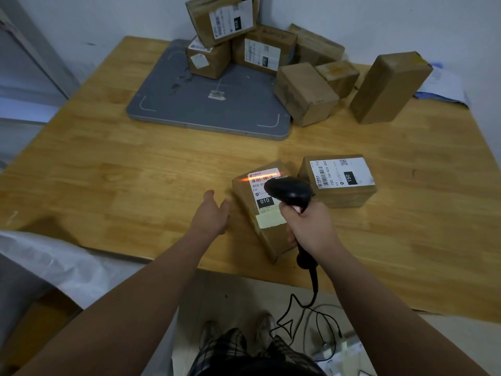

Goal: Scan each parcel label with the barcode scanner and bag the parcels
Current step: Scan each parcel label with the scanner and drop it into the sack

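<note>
A brown parcel (267, 225) with a white "010" label lies near the table's front edge. My right hand (309, 226) grips a black barcode scanner (291, 192) held over it, and an orange scan line falls across the label's barcode. My left hand (212, 213) hovers just left of that parcel with relaxed fingers, holding nothing. A second parcel (339, 180) labelled "150" sits to the right, label up. A white bag (54, 264) hangs off the table's front left.
A grey scale platform (189, 104) lies at the back of the wooden table (108, 172), with several parcels (225, 20) stacked on its far corner. More unlabelled-side boxes (306, 93) stand at the back right. The scanner cable (306, 302) trails to the floor.
</note>
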A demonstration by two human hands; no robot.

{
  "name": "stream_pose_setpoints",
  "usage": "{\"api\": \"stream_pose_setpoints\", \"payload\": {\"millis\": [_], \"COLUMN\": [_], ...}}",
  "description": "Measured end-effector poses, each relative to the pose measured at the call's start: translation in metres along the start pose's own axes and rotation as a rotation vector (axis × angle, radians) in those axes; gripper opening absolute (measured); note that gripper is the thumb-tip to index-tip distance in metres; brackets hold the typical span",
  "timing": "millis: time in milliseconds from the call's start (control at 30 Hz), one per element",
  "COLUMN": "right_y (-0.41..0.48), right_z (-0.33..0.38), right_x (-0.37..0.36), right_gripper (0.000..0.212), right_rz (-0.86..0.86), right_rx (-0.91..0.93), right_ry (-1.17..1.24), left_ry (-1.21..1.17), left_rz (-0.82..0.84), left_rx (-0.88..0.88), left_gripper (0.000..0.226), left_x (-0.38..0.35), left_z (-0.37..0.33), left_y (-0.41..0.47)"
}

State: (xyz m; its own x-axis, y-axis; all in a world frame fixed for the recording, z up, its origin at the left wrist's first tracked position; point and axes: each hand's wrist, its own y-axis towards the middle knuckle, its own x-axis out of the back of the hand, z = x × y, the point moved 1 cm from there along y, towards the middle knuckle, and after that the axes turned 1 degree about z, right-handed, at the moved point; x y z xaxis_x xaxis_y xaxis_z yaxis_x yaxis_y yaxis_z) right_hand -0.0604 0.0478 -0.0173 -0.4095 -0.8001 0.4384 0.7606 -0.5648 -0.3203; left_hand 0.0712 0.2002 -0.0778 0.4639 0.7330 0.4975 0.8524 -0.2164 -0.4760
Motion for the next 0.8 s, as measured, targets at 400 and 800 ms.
{"api": "stream_pose_setpoints", "payload": {"millis": [400,800], "right_y": [0.002,-0.021], "right_z": [-0.032,-0.018], "right_x": [-0.006,0.007], "right_gripper": [0.022,0.027], "right_rz": [-0.036,-0.177], "right_rx": [0.054,0.153], "right_ry": [0.087,0.321], "left_ry": [-0.304,-0.42], "left_rz": [0.241,0.035], "left_rx": [0.01,-0.493], "left_gripper": [0.042,0.032], "left_x": [-0.02,0.023], "left_z": [-0.041,-0.082], "left_y": [0.029,-0.006]}}
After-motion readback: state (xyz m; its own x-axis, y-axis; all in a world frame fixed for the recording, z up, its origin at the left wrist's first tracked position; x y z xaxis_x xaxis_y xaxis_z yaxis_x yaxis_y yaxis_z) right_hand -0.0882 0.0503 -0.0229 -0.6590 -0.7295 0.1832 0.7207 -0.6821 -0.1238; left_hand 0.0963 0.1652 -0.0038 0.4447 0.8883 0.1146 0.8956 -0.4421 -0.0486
